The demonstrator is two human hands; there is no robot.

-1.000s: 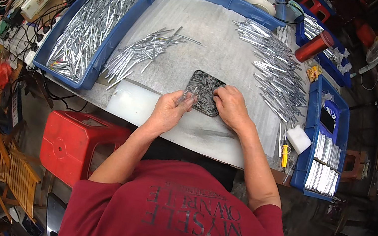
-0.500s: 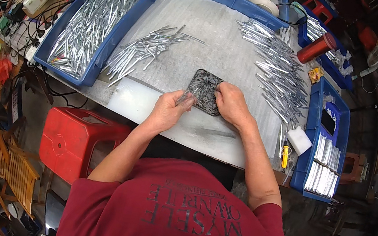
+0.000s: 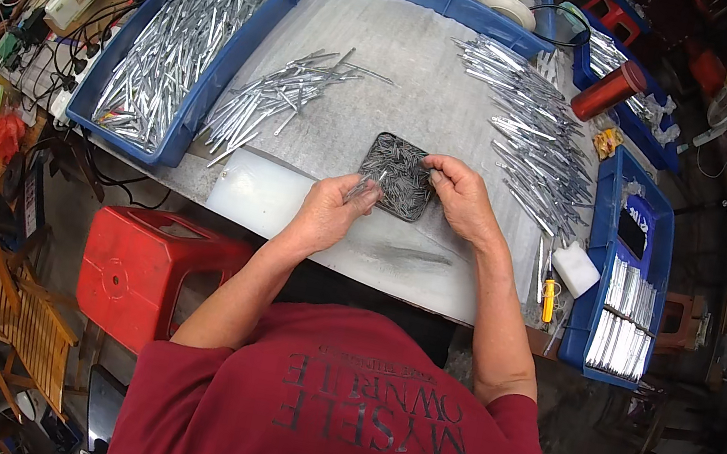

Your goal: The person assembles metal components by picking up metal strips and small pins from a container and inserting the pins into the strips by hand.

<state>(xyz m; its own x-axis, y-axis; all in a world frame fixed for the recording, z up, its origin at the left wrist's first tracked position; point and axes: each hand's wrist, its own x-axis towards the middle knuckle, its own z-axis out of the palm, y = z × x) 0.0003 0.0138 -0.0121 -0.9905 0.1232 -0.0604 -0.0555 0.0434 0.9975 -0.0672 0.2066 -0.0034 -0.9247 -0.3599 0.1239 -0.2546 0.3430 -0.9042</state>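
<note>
A small dark square tray (image 3: 371, 152) full of short thin grey metal pieces (image 3: 404, 171) lies on the table in front of me. My left hand (image 3: 327, 213) is closed at the tray's near left corner, with a few slim metal pieces (image 3: 357, 189) between thumb and fingers. At the right rim is my right hand (image 3: 465, 204), its thumb and fingertips pressed together over the tray's edge. Whatever that pinch holds, if anything, is too small to make out.
Left of the tray lies a loose pile of longer silvery rods (image 3: 284, 96), beside a blue bin (image 3: 194, 114) heaped with more. A long row of similar rods (image 3: 535, 136) spreads at right, near a yellow-handled tool (image 3: 549, 301), white block (image 3: 576, 269) and blue tray (image 3: 583, 314). A red stool (image 3: 123, 267) stands below.
My right hand has drawn back slightly to the right, from over the metal pieces to the tray's right rim. My left hand has barely moved.
</note>
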